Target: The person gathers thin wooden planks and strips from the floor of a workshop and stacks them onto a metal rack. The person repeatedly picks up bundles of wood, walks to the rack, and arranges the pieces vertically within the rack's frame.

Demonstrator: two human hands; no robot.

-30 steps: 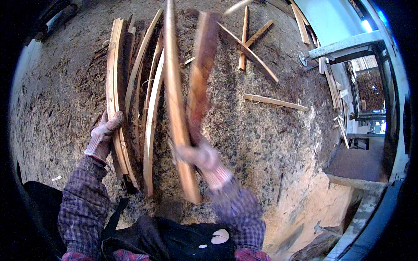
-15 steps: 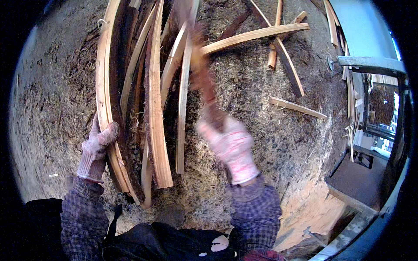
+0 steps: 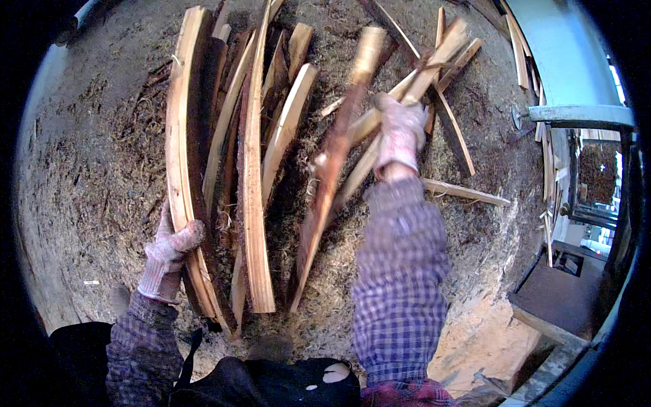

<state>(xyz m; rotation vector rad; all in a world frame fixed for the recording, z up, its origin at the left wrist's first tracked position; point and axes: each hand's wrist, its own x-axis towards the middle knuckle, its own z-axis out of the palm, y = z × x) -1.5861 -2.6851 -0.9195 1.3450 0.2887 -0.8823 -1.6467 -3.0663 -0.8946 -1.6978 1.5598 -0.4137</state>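
Note:
My left hand (image 3: 175,252), in a whitish knit glove, is closed around the lower part of a long pale wood strip (image 3: 180,129) with dark bark on one side. My right hand (image 3: 400,132), gloved the same way, reaches forward over crossing strips. Its fingers close on a pale wood strip (image 3: 439,57), slightly blurred. Just left of that hand a reddish-brown bark-covered strip (image 3: 332,169) slants across the ground, blurred. Between my hands, several long strips lie roughly side by side, among them a broad pale strip (image 3: 254,190).
Loose strips (image 3: 456,132) lie crossed at the far right, and a short strip (image 3: 468,192) lies nearer. Wood debris and bark fibres cover the ground (image 3: 102,203). Along the right edge stand a light-blue panel (image 3: 559,61) and a metal frame with a dark plate (image 3: 559,292).
My right hand has let go of the reddish-brown strip, now lying beside the bundle, and moved forward and right onto a pale strip. My left hand keeps its grip.

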